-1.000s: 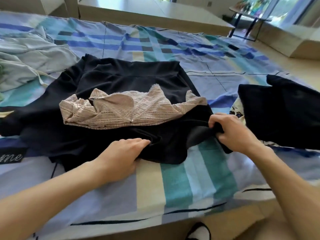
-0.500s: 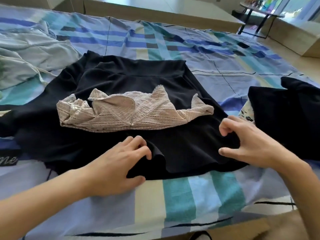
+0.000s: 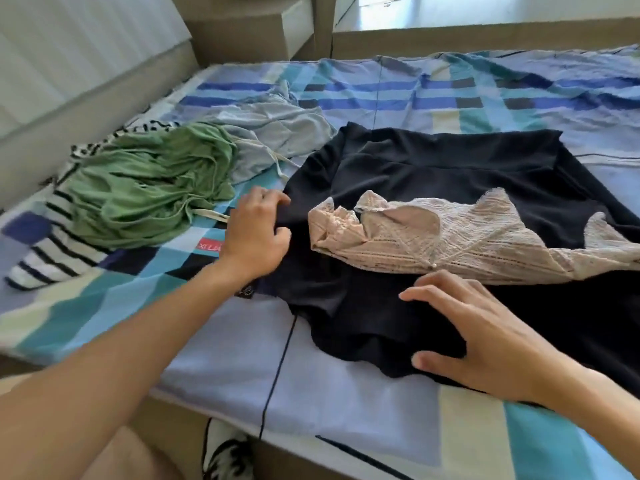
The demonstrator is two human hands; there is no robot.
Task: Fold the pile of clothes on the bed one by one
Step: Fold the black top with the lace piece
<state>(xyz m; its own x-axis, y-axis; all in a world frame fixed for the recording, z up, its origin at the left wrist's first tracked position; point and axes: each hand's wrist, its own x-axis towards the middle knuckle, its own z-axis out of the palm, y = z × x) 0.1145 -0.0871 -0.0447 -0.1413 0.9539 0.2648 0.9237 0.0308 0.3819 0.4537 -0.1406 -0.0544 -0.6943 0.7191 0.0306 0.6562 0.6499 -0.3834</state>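
Nearest, pressing the hem of the black knit skirt (image 3: 433, 181), spread on the blue checked bed (image 3: 346, 393), with flat, fingers-apart right hand (image 3: 485, 334). Further, pinching its left edge with left hand (image 3: 256, 230). Better to lift off the crumpled beige lace top (image 3: 450, 237) first, then fold squarely.

On my feed the bed (image 3: 346, 393) fills most of the view, under a checked cover (image 3: 450, 98) of blue, teal and cream. A pale ribbed headboard (image 3: 69, 57) runs along its left side. A beige boxy unit (image 3: 249, 32) stands past the corner. Daylight floods a bright opening (image 3: 377, 8), perhaps a doorway.
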